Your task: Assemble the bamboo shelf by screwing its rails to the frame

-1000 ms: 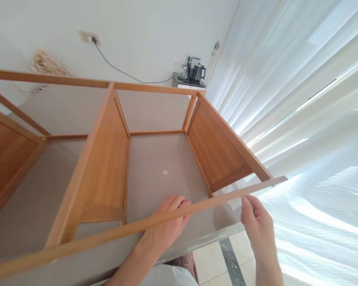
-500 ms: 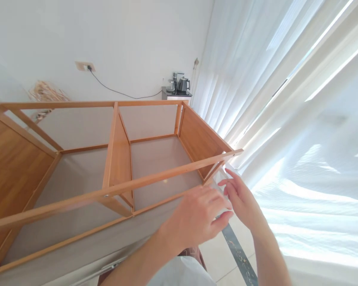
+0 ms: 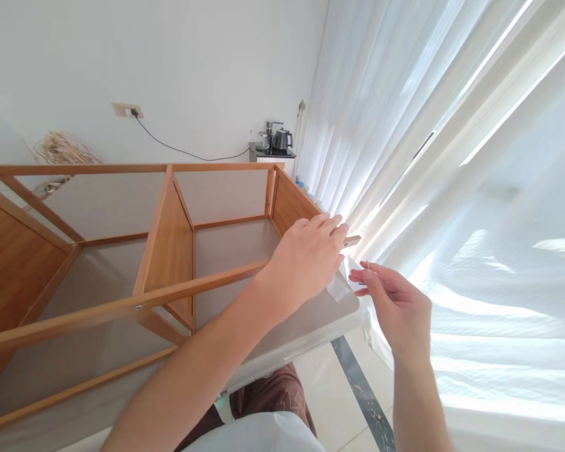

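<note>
A wooden shelf frame (image 3: 169, 251) with plank side panels lies on a pale covered surface. My left hand (image 3: 306, 260) is wrapped over the near top rail close to its right end, the thumb underneath. The rail's tip (image 3: 352, 241) sticks out past my fingers. Just right of that end, my right hand (image 3: 400, 307) is pinched closed, its fingertips pointing at the frame. A small metal piece, perhaps a screw (image 3: 368, 265), shows at those fingertips. My left hand and forearm hide the frame's near right corner.
White curtains (image 3: 475, 220) hang along the right side. At the back, a kettle (image 3: 282, 139) stands on a small cabinet (image 3: 272, 154), with a cord (image 3: 183, 147) running to a wall socket (image 3: 127, 110). The pale covered surface (image 3: 311, 320) ends near my legs.
My left hand has moved up and taken hold of the rail near its right end. My right hand has shifted slightly right and down, its fingers now pinched together.
</note>
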The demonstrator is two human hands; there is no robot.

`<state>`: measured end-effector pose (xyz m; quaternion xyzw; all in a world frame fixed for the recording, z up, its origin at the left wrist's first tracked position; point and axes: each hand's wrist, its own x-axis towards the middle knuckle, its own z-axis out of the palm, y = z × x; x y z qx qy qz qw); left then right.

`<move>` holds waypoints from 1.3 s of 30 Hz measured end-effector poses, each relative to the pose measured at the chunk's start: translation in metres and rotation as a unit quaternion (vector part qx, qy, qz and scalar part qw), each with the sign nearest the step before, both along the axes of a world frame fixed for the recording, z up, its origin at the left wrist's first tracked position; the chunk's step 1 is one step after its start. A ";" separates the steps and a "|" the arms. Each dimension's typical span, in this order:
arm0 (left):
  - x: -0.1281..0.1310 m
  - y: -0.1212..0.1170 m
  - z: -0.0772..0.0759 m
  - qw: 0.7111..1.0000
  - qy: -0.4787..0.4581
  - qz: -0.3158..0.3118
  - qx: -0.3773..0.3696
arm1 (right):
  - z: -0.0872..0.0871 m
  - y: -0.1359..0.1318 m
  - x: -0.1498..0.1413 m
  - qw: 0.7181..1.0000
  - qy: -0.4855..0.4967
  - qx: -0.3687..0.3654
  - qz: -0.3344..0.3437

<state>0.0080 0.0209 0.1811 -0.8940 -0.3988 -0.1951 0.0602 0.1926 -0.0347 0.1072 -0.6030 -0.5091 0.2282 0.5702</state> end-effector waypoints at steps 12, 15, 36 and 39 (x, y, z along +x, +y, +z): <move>-0.002 0.006 -0.004 0.996 -0.063 -0.013 -0.064 | 0.010 0.016 -0.015 0.998 -0.031 0.040 -0.024; -0.002 0.006 -0.007 0.996 -0.069 -0.020 -0.051 | 0.007 0.019 -0.017 0.998 -0.033 0.050 -0.029; 0.011 0.008 -0.008 0.995 -0.095 0.039 0.015 | -0.009 0.027 -0.008 0.984 0.042 0.173 -0.011; 0.009 0.009 -0.009 0.996 -0.083 0.031 0.021 | -0.004 0.025 -0.008 0.990 0.031 0.139 0.019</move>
